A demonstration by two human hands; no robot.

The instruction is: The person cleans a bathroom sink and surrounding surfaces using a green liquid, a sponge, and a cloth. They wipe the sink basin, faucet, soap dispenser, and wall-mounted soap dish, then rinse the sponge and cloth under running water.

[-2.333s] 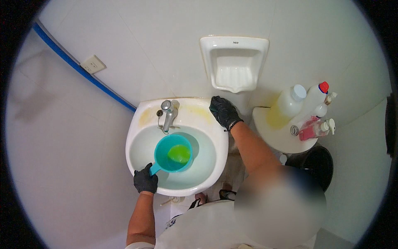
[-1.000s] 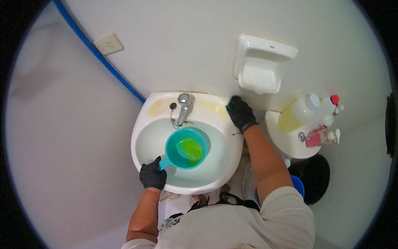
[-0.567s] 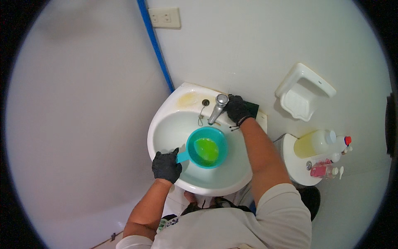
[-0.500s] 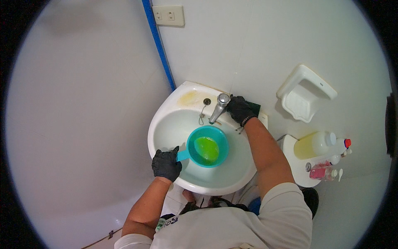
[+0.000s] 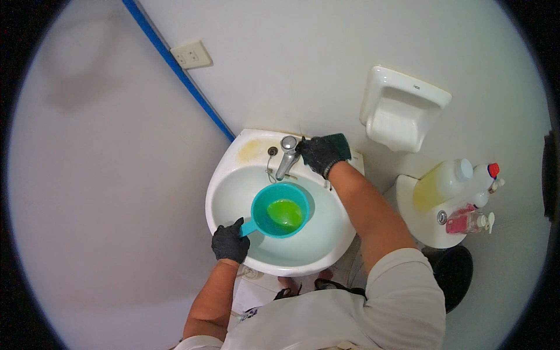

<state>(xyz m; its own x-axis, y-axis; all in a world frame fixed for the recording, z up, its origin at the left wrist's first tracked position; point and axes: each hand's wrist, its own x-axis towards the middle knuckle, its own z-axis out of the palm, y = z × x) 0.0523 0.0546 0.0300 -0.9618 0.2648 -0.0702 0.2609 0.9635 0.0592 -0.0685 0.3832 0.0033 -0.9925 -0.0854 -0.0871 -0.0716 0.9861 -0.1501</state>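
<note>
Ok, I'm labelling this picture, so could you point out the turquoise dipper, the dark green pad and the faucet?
Turquoise dipper [image 5: 282, 192]: head view, far inner wall.
Dark green pad [image 5: 341, 144]: head view, its uncovered part.
Faucet [image 5: 287, 158]: head view, metal body below the knob.

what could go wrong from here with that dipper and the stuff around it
The blue-green dipper, gripped by its handle in the left hand, could tip and slop its green liquid into the sink.

The right hand, holding a dark green pad, is right beside the faucet and might knock it.
</note>
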